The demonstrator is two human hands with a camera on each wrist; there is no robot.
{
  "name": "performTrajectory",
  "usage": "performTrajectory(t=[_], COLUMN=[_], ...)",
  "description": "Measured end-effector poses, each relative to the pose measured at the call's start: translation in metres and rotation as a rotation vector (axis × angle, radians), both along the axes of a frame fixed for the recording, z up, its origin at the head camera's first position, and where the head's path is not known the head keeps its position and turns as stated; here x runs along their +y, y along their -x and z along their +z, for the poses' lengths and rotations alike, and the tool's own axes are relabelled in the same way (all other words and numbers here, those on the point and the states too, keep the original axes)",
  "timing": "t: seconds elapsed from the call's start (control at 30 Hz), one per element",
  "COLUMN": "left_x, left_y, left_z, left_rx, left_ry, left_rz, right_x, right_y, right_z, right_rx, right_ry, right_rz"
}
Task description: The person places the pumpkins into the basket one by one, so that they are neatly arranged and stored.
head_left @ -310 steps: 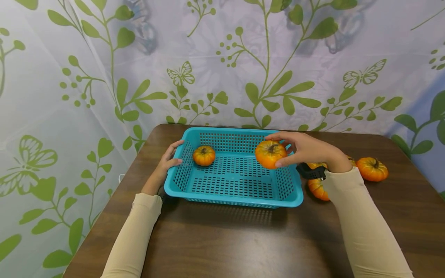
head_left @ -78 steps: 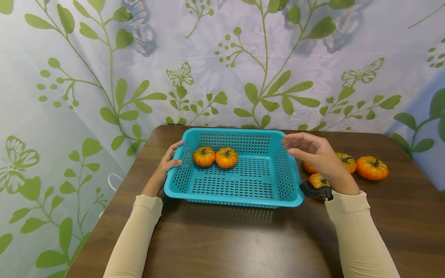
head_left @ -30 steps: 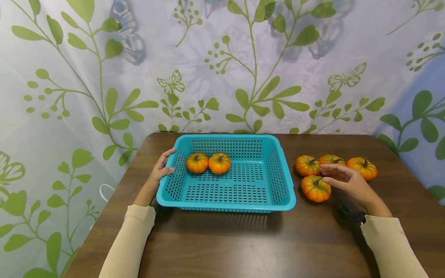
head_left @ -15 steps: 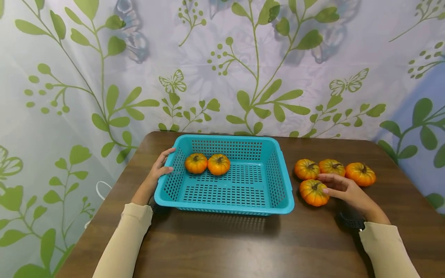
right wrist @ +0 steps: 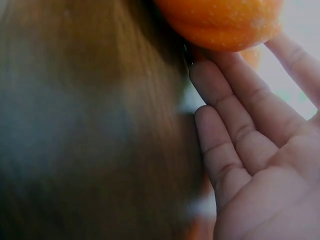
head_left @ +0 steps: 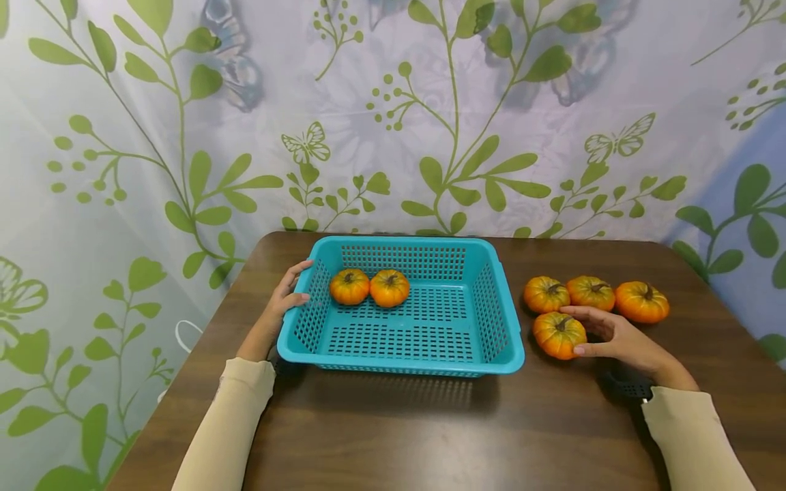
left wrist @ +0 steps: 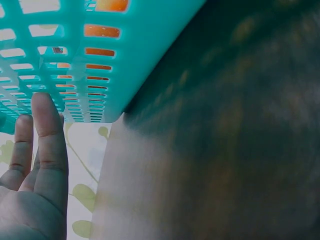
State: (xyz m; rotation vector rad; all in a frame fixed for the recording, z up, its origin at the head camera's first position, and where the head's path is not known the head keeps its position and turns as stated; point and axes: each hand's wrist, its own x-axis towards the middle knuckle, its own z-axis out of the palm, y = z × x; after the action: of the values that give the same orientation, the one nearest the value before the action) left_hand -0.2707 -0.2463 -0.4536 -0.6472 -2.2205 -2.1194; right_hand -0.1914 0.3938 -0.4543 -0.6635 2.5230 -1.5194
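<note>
My left hand (head_left: 283,303) holds the left rim of a turquoise plastic basket (head_left: 393,365), thumb over the edge. In the left wrist view, its fingers (left wrist: 50,135) lie against the perforated outer wall. Inside the basket, two small orange pumpkins (head_left: 349,286) sit side by side at the left. To the right of the basket, my right hand (head_left: 620,341) grips the nearest pumpkin (head_left: 557,335) on the table, thumb in front and fingers behind. The right wrist view shows its fingers (right wrist: 235,95) at the underside of the orange pumpkin (right wrist: 225,20).
Behind the gripped pumpkin stand three more: a left one (head_left: 546,294), a middle one (head_left: 591,293) and a right one (head_left: 642,302). The dark wooden table (head_left: 393,436) backs onto a leaf-patterned curtain (head_left: 381,136). A white cable (head_left: 184,335) hangs beyond its left edge.
Ten seconds ago my right hand held a pumpkin above the basket; that pumpkin now sits inside. The hand has moved right and closed on another pumpkin. My left hand stayed on the rim.
</note>
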Motion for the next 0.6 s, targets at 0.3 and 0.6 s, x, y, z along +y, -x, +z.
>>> performTrajectory(t=[0.3, 0.6], left_x=[0.0013, 0.0015], left_y=[-0.0004, -0.0023], left_z=[0.0033, 0.0036], left_rx=[-0.038, -0.046], left_ry=[0.022, 0.01], left_rz=[0.024, 0.018], right_x=[0.0008, 0.0004], right_y=[0.0018, 0.0], right_z=[0.0017, 0.001], right_rx=[0.01, -0.001], right_ry=[-0.031, -0.012], right_rz=[0.013, 0.018])
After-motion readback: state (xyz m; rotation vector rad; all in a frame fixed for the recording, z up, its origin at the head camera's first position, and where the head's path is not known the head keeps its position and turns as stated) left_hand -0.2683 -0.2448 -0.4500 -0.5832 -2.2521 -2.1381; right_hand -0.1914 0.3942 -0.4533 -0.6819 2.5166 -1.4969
